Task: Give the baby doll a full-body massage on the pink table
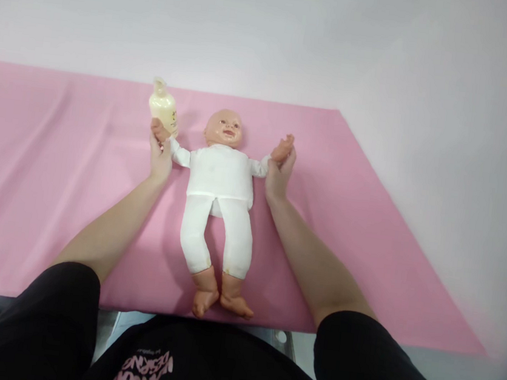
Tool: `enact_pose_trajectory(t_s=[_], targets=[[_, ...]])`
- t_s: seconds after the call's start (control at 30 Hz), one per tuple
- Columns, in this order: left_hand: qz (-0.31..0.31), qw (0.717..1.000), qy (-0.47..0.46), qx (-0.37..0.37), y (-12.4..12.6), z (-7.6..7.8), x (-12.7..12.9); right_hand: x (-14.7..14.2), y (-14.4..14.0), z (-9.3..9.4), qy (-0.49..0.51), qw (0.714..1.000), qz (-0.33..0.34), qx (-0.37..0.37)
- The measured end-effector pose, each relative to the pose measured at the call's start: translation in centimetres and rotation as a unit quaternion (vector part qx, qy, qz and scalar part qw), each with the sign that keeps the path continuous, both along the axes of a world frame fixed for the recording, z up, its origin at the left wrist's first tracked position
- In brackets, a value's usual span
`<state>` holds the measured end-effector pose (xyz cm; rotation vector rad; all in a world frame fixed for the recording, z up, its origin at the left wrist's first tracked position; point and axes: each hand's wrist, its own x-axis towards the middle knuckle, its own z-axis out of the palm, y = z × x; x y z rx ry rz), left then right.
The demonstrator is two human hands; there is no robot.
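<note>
A baby doll (pixel 220 195) in white clothes lies on its back on a pink cloth (pixel 29 189), head toward the far edge, its bare feet reaching almost to the near edge. The person's left hand (pixel 160 156) is closed around the doll's one hand, close beside a cream lotion bottle (pixel 164 108) that stands just behind the fingers, near the far edge of the cloth. The right hand (pixel 279 173) is clamped on the doll's other hand, which is lifted a little off the cloth. Both of the doll's arms are spread outward.

The pink cloth runs wide to the left and stretches to the right corner as well, bare on either side of the forearms. Beyond its far edge lies a pale surface (pixel 387 59).

The bottle carries a small label, too blurred to read. Pink lettering shows upside down on the person's black shirt (pixel 197 360) at the bottom edge; it cannot be read.
</note>
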<state>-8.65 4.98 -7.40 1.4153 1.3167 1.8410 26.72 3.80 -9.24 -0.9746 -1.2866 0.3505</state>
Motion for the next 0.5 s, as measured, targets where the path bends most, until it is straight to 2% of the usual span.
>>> enact_pose_trajectory(t_s=[0.1,0.23,0.3,0.37,0.5], targets=[[-0.076,0.987,0.134,0.055,-1.6,0.7,0.9,-1.3,-1.7,1.4,-0.096,0.994,0.047,-0.010],[-0.168,0.918,0.351,0.071,-3.0,1.6,2.4,-2.6,-3.2,2.7,-0.247,0.965,0.080,-0.036],[-0.185,0.893,0.406,0.060,-3.3,1.9,2.8,-2.8,-3.4,2.9,-0.274,0.958,0.081,-0.038],[-0.171,0.895,0.409,0.059,-3.4,1.9,2.9,-2.8,-3.4,2.9,-0.264,0.961,0.073,-0.031],[-0.124,0.940,0.307,0.087,-3.0,1.4,2.3,-2.3,-2.7,2.2,-0.173,0.984,0.043,-0.008]])
